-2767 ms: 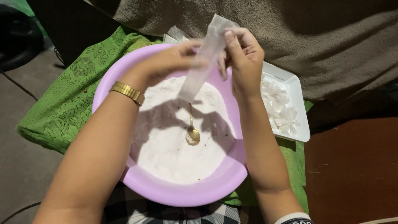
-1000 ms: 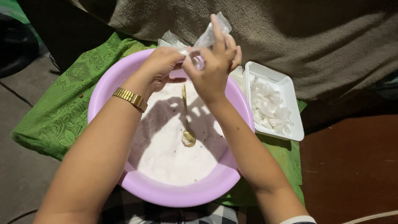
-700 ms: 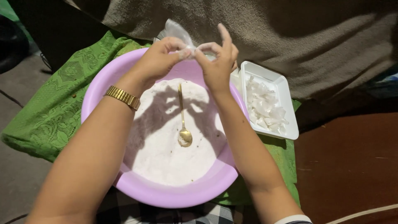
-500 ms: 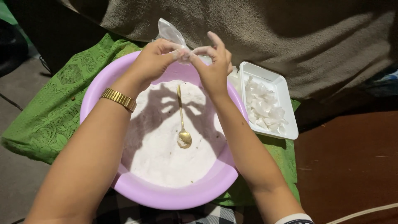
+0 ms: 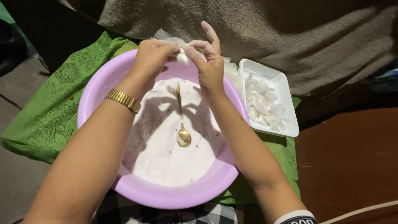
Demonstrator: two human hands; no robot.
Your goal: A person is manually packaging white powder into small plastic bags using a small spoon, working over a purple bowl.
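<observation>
While white powder lies in the purple bowl (image 5: 99,95) on the green cloth (image 5: 49,116), the gold spoon (image 5: 182,124) is left resting. Over the bowl's far rim, the small plastic packet (image 5: 182,57), earlier held long, is now pinched shut between left hand (image 5: 152,56) and right hand (image 5: 211,64), apparently filled. Beyond its right edge, finished packets are kept in a white tray (image 5: 286,89).

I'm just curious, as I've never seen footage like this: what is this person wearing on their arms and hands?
Both forearms are bare, with no gloves on either hand. The left hand has a gold-coloured metal watch band with ribbed links around its wrist. The right hand wears nothing visible on fingers or wrist; near that elbow, the edge of a dark sleeve with a white band shows at the frame's bottom.
</observation>
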